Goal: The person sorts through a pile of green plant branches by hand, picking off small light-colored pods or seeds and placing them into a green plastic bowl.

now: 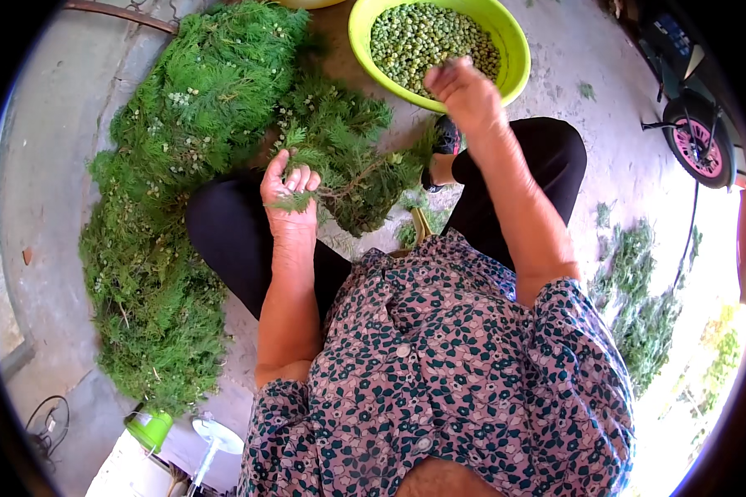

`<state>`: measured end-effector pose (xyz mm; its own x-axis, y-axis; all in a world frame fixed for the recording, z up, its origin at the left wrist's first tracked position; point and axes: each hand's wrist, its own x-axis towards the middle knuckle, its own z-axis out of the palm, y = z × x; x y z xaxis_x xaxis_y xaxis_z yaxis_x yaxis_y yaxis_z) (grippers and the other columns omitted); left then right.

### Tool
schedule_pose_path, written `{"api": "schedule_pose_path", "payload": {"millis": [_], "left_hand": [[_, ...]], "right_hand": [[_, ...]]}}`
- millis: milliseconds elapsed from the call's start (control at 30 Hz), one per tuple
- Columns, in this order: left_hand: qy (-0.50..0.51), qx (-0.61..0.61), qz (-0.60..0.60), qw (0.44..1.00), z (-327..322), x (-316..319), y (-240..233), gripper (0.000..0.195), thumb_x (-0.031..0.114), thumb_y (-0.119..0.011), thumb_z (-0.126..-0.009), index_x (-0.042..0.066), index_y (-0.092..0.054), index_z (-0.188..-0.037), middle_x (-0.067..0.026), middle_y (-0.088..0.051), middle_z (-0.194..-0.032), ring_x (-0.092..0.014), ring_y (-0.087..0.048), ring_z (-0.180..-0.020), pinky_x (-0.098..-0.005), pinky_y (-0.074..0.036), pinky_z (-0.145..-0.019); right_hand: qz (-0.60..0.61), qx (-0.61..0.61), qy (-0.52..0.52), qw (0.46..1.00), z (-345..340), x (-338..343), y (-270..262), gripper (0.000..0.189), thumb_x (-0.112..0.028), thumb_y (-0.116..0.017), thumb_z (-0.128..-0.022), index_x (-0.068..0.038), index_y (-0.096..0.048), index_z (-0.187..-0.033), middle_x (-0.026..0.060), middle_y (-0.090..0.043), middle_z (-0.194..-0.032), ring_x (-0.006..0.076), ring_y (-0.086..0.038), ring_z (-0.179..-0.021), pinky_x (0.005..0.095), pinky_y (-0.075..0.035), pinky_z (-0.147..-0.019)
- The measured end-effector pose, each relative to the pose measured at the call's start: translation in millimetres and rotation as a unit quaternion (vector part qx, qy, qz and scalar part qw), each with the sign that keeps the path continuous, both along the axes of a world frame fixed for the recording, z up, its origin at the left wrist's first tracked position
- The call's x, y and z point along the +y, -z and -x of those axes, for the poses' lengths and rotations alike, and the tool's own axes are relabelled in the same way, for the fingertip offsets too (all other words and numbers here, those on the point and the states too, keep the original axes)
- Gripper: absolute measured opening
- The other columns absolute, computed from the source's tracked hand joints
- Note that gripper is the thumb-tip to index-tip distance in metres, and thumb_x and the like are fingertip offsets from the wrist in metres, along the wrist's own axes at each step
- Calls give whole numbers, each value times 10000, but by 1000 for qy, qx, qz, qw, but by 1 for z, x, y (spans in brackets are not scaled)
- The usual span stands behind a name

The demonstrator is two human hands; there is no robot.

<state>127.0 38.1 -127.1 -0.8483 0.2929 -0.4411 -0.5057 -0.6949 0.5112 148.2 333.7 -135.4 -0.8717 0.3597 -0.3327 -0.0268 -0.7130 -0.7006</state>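
My left hand [291, 189], palm up with curled fingers, holds a green conifer sprig [295, 202] above my left knee. Beyond it, a loose heap of cut conifer branches [367, 180] lies between my legs. My right hand [469, 93] is over the near rim of a yellow-green plastic basin [519, 68]. Its fingers are bent and blurred, so whatever they may pinch cannot be made out. Small round green cones [416, 37] fill much of the basin.
A long pile of conifer branches [161, 248] runs along my left side. Clippings [640, 298] lie scattered on the concrete floor at right. A two-wheeler's pink-rimmed wheel [696, 146] stands at upper right. A green bucket [150, 430] and a white stand [217, 438] are at lower left.
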Motion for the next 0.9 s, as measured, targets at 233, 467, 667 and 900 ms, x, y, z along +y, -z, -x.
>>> {"api": "schedule_pose_path", "payload": {"millis": [233, 467, 667, 900], "left_hand": [[-29, 8, -105, 994, 7, -2, 14, 143, 138, -456, -863, 95, -523, -744, 45, -350, -459, -94, -310, -450, -261, -301, -495], [-27, -27, -94, 995, 7, 3, 9, 167, 135, -430, -886, 83, -501, -745, 41, -339, -449, -89, -306, -445, -258, -320, -510], [15, -53, -127, 990, 4, 6, 11, 149, 160, -442, -892, 78, -491, -777, 31, -345, -461, -108, -308, -443, -272, -326, -520], [-82, -126, 79, 985, 9, 19, -19, 195, 227, -495, -890, 47, -508, -815, -26, -467, -581, -173, -427, -542, -323, -403, -615]], "right_hand": [[-114, -187, -276, 936, -65, -126, -6, 371, -53, -546, -825, 72, -461, -1164, 167, -589, -897, 175, -602, -644, 276, -522, -517], [-243, -192, -211, 927, -52, -132, 12, 403, -167, -588, -820, 41, -493, -1153, 98, -596, -859, 131, -559, -659, 251, -482, -515], [-420, -173, -215, 864, -36, -127, 18, 359, -313, -631, -796, 34, -629, -887, 51, -599, -744, 123, -517, -675, 292, -426, -653], [-250, -200, -183, 930, -33, -130, 13, 240, -206, -697, -739, 26, -635, -735, 29, -531, -601, 108, -418, -560, 305, -383, -543]]}}
